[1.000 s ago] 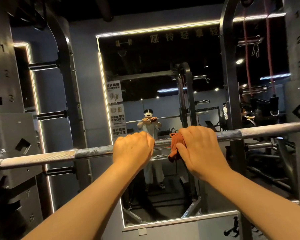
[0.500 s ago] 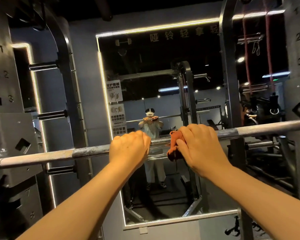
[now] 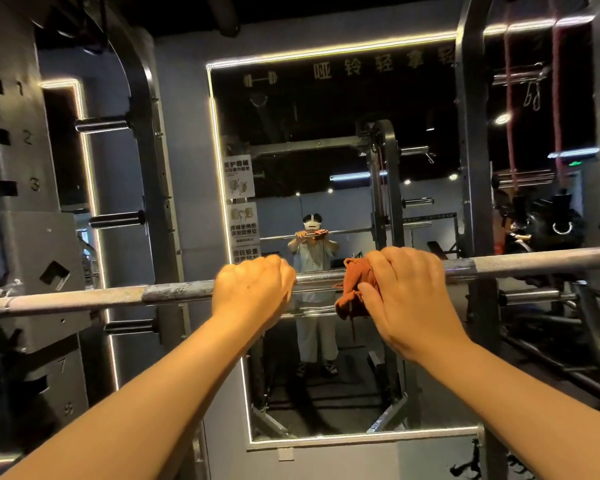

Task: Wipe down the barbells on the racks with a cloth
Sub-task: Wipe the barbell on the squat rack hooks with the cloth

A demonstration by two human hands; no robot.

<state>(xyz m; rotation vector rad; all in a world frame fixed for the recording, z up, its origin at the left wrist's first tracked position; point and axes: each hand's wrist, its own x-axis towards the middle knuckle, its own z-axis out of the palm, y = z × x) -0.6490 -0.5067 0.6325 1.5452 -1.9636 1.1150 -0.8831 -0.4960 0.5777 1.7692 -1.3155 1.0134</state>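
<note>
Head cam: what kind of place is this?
Almost certainly a gym's weight area. A barbell rests across a numbered power rack, a big wall mirror reflects more racks, and storage pegs jut from the uprights. The left hand grips the bar; the right hand presses an orange cloth on it.

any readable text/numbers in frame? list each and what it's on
"1", "2", "3": left rack upright.
"7": same upright, lower down.
"哑铃轻拿轻": top of the mirror, cut off by the right post.
White signs on the mirror: print too small to read reliably.
</note>
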